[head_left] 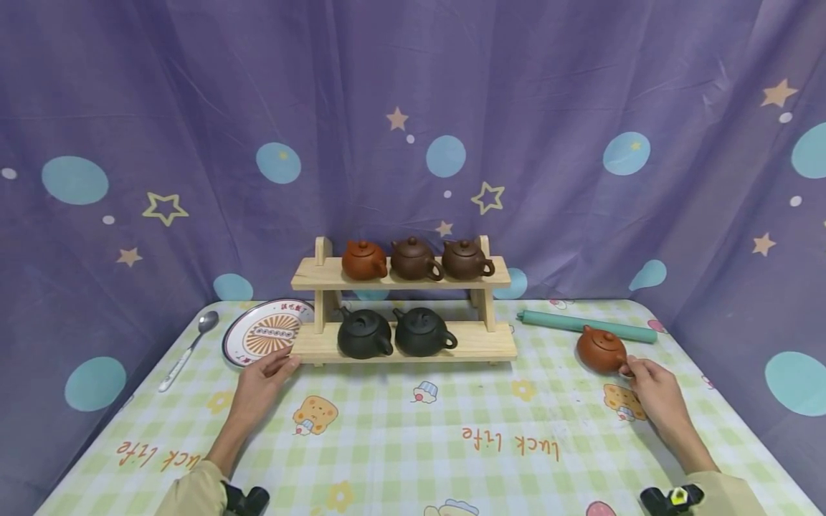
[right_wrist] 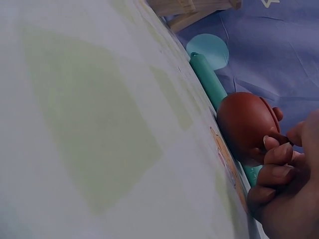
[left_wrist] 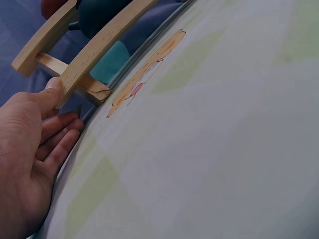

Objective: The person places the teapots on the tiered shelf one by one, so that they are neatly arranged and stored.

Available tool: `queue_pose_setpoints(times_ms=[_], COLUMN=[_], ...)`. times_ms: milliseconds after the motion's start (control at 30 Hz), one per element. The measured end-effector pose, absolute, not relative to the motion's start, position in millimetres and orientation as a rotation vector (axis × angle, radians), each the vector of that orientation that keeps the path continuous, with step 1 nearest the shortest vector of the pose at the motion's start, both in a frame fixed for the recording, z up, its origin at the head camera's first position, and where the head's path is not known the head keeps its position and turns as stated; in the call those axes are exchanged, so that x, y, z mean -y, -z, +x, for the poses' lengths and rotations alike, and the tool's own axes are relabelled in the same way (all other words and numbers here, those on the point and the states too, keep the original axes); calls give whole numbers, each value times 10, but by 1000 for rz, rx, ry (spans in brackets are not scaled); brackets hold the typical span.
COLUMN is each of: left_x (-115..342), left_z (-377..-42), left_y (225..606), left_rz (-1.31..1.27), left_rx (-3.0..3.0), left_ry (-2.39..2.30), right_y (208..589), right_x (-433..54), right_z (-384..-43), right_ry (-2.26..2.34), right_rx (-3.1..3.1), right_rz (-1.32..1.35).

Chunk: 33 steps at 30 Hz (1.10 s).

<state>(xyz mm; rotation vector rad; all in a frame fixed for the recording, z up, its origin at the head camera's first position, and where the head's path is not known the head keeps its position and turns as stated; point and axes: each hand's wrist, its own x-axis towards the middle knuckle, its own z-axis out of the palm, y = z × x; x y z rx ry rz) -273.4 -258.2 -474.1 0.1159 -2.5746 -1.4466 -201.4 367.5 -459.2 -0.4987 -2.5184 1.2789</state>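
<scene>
At the right side of the table, my right hand (head_left: 658, 394) pinches the handle of a reddish-brown teapot (head_left: 600, 350). Thumb and curled fingers meet at that handle in the right wrist view, where the teapot's round body (right_wrist: 244, 122) shows; I cannot tell whether its base touches the cloth. My left hand (head_left: 258, 387) grips the left end of a two-tier wooden display shelf (head_left: 480, 342), thumb against the board edge (left_wrist: 94, 52) and fingers below. One orange-brown teapot (head_left: 363, 261) and two dark brown teapots (head_left: 413, 259) stand on the upper tier. Two black teapots (head_left: 422, 333) occupy the lower tier.
A white patterned plate (head_left: 241, 333) lies partly behind the shelf's left end, with a spoon (head_left: 190, 351) further left. Behind the held teapot lies a green roll (head_left: 568, 322). The checked tablecloth (head_left: 400, 444) covers the table, and a purple curtain (head_left: 548, 93) hangs behind.
</scene>
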Motion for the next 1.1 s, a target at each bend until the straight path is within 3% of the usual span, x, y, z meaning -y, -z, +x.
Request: queue_pose_setpoints(times_ms=[1100], left_x=[2586], left_z=[-2725], left_y=[4717], left_rz=[110], left_rx=[2560], left_ry=[1478], right_y=[4515], right_x=[-3440], right_z=[-1958], right_ry=[-1347], right_rx=[2506], right_rz=[-366])
